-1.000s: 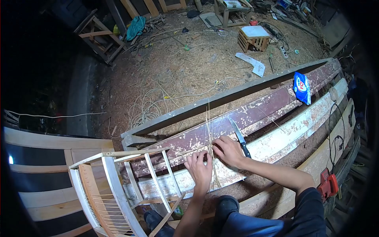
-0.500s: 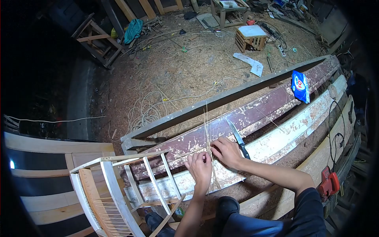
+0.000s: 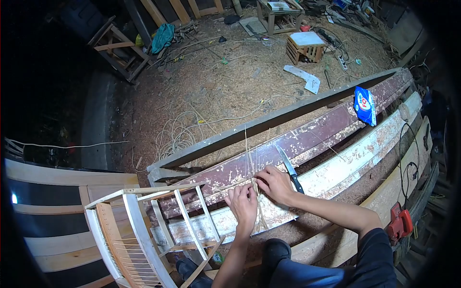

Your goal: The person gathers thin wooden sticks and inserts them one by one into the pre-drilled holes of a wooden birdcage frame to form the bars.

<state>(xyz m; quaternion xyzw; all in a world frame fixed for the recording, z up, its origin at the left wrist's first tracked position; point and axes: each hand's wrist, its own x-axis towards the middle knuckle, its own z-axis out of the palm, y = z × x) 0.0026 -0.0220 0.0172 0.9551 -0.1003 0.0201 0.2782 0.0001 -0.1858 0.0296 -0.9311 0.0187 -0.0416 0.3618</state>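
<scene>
Several thin wooden sticks (image 3: pixel 248 156) lie in a loose bundle across the worn planks. My right hand (image 3: pixel 274 186) is closed over the bundle, thumb and fingers pinched on the sticks. Close beside it, my left hand (image 3: pixel 243 204) is also pinched; a thin stick seems to stick out to its left, though its fingertips are partly hidden. A knife (image 3: pixel 289 168) with a black handle rests on the planks just right of my right hand. To the left stands a small slatted wooden frame (image 3: pixel 137 225) with a row of thin sticks set in it.
Under my hands run a maroon plank (image 3: pixel 307 134) and a white plank (image 3: pixel 355 161), both flaking. A blue packet (image 3: pixel 365 106) sits at the right, and a red power tool (image 3: pixel 399 223) lies lower right. Coiled cord (image 3: pixel 175 137) and a small crate (image 3: pixel 305 47) are on the ground.
The upper ends of the thin sticks have shifted slightly left and spread. My left hand's fingers have moved slightly closer to my right hand. The knife and frame stay put.
</scene>
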